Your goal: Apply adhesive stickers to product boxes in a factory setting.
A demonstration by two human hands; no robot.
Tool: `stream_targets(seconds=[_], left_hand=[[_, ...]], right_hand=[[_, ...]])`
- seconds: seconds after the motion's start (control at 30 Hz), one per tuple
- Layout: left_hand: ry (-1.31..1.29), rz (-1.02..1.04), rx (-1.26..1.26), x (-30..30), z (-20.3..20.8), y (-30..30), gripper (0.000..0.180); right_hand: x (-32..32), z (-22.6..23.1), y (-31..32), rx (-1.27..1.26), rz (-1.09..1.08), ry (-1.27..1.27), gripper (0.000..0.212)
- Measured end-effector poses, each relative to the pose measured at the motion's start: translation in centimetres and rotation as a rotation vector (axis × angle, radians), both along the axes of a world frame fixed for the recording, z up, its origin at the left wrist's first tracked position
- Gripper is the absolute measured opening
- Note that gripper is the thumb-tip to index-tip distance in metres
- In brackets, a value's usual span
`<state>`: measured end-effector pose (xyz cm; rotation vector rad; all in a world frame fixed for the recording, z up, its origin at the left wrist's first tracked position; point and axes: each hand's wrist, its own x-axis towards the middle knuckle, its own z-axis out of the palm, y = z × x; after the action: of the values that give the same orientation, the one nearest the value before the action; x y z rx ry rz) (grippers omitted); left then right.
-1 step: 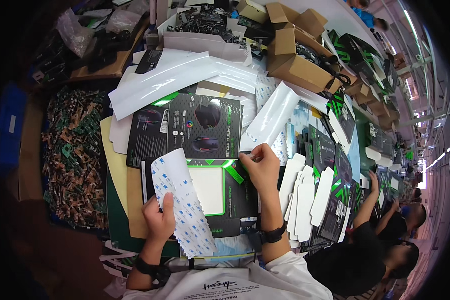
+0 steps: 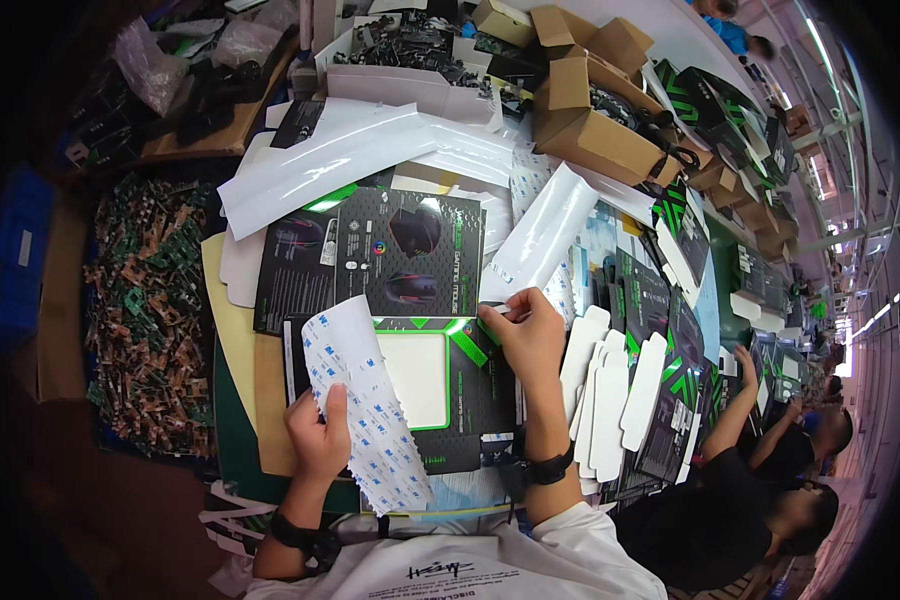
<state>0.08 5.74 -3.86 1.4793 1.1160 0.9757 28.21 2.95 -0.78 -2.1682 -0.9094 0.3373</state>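
Note:
My left hand (image 2: 320, 440) grips a long white backing sheet (image 2: 362, 400) printed with small blue marks, held up at a slant over the table's near edge. In front of me lies a flat black and green carton (image 2: 475, 385) with a white window panel. My right hand (image 2: 532, 335) rests at its top right corner, fingertips pinched on a small white sticker (image 2: 498, 311). Both wrists wear black bands.
Another flat black carton with mouse pictures (image 2: 370, 260) lies just beyond. White die-cut inserts (image 2: 610, 390) are stacked to the right, and long white sheets (image 2: 330, 165) and brown boxes (image 2: 590, 130) lie farther back. A bin of small green parts (image 2: 140, 310) stands left. Co-workers (image 2: 770, 480) sit at right.

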Motion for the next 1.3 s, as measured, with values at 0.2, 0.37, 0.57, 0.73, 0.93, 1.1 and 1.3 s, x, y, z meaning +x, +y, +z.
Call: stream_targets(seconds=[0.2,0.37,0.57,0.73,0.93,1.1,1.3], left_hand=[[0.011,0.036,0.082,-0.3,-0.3,-0.1,0.023],[-0.116,-0.048,-0.077,-0.4,0.9,-0.6,0.024],[-0.338,-0.182,-0.228,-2.8,5.2,-5.3,0.024],[-0.366,-0.231,-0.239,-5.2,5.5,-7.5,0.023],[-0.459,-0.198,-0.307,-5.8,5.6,-9.1,0.025],[-0.472,-0.26,-0.304,-6.3,5.5,-9.6,0.025],[-0.615,-0.284,-0.465,-6.2,4.3,-9.5,0.027]], right_hand=[[-1.2,2.6,-4.5,0.287,-0.197,-0.135,0.022],[-12.6,5.6,-7.9,0.323,0.535,0.07,0.023],[-16.3,4.8,-9.5,0.226,0.661,0.24,0.028],[-17.5,5.5,-10.8,0.291,0.727,0.208,0.026],[-18.3,7.0,-12.6,0.086,0.844,0.437,0.027],[-17.5,6.4,-13.0,0.115,0.882,0.588,0.025],[-17.0,6.5,-13.3,0.286,0.995,0.446,0.024]])
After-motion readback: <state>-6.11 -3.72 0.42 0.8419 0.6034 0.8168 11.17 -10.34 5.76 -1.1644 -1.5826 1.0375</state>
